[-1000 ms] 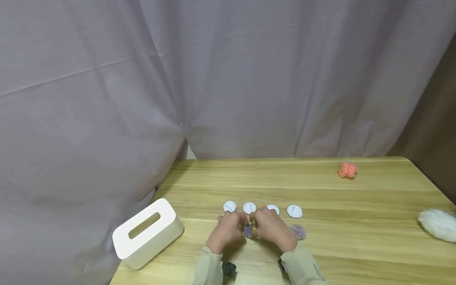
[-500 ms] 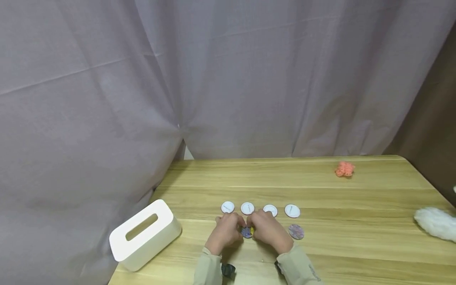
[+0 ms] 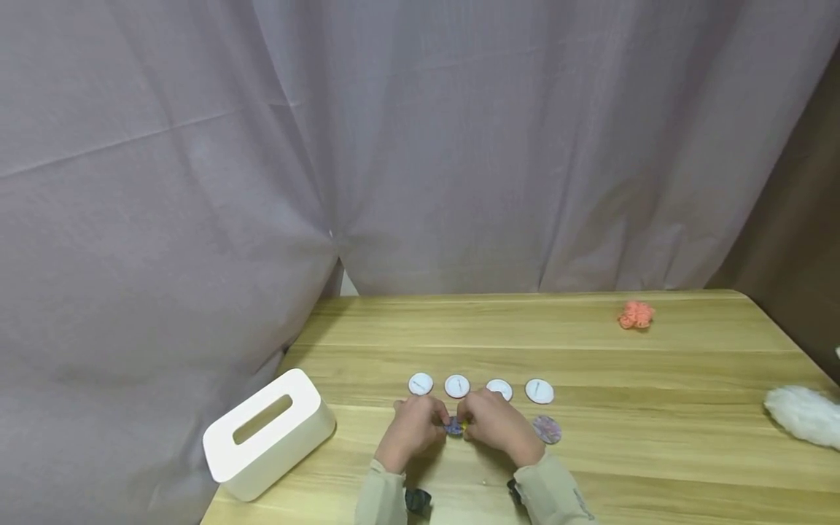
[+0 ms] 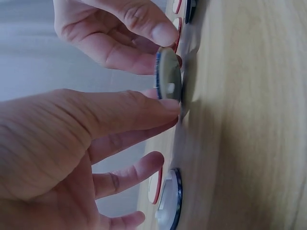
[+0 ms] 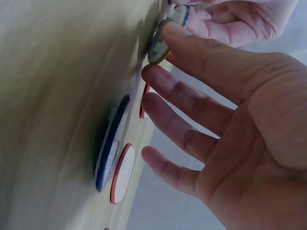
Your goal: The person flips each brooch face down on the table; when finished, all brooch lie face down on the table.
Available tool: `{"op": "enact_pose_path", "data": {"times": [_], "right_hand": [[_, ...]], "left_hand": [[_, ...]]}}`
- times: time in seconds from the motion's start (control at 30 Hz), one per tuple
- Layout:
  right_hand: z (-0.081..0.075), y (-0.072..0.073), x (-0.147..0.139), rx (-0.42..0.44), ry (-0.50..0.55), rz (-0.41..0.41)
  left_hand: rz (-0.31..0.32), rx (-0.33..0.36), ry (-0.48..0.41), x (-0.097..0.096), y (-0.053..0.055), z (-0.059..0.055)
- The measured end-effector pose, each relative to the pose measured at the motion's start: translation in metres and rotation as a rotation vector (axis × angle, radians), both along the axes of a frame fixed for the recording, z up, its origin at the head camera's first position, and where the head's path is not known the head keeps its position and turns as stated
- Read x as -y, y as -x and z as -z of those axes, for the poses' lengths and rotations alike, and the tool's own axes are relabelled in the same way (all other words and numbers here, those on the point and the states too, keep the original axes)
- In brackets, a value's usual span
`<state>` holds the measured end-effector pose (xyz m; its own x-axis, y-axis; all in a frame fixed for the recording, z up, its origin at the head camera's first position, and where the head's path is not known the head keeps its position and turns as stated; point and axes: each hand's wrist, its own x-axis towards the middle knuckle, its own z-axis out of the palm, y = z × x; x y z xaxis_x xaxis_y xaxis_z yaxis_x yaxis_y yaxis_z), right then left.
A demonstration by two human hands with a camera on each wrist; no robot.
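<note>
A round pin badge [image 3: 454, 426] with a purple and yellow face is held tilted just above the table. My left hand [image 3: 415, 429] pinches one edge of it between thumb and fingertips, and my right hand [image 3: 496, 421] pinches the opposite edge. The left wrist view shows the badge's pale back [image 4: 169, 72] between the two thumbs. Behind the hands, a row of white round badges [image 3: 539, 391] lies on the table. A purplish badge [image 3: 547, 429] lies to the right of my right hand. Another dark-edged badge [image 4: 171, 201] lies below my left fingers, hidden in the head view.
A white tissue box [image 3: 269, 434] stands at the left of the wooden table [image 3: 656, 467]. A coral scrunchie-like bundle [image 3: 636, 315] lies at the back right, and a white fluffy thing [image 3: 803, 414] at the right edge. A grey curtain [image 3: 446, 146] hangs behind.
The badge between my hands has tipped, so its patterned face shows as a narrower oval than half a second ago. Both hands keep nearly the same place.
</note>
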<state>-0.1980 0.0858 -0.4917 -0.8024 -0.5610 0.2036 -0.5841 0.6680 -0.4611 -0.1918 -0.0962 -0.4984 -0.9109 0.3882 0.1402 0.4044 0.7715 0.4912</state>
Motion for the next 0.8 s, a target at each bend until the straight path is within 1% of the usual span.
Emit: {"op": "enact_pose_path", "data": {"times": [0.13,0.3,0.57,0.63,0.8], "right_hand": [[-0.0016,-0.0001,-0.0010,0.027,0.016,0.003],[-0.0029,0.0009,-0.0020,0.035,0.030,0.017],[-0.0038,0.0011,-0.0013,-0.025,0.054,0.015],[-0.0047,0.0009,-0.0007,-0.032,0.058,0.014],[-0.0057,0.0006,0.0007,-0.014,0.050,0.024]], "left_hand": [[-0.015,-0.003,-0.029,0.0026,-0.0016,-0.0007],[-0.030,-0.038,-0.035,0.0052,-0.0005,0.0006],[-0.041,-0.090,-0.061,0.0079,0.0005,0.0015],[-0.044,-0.092,-0.071,0.0085,0.0009,0.0010],[-0.047,-0.081,-0.084,0.0085,0.0015,0.0011]]}}
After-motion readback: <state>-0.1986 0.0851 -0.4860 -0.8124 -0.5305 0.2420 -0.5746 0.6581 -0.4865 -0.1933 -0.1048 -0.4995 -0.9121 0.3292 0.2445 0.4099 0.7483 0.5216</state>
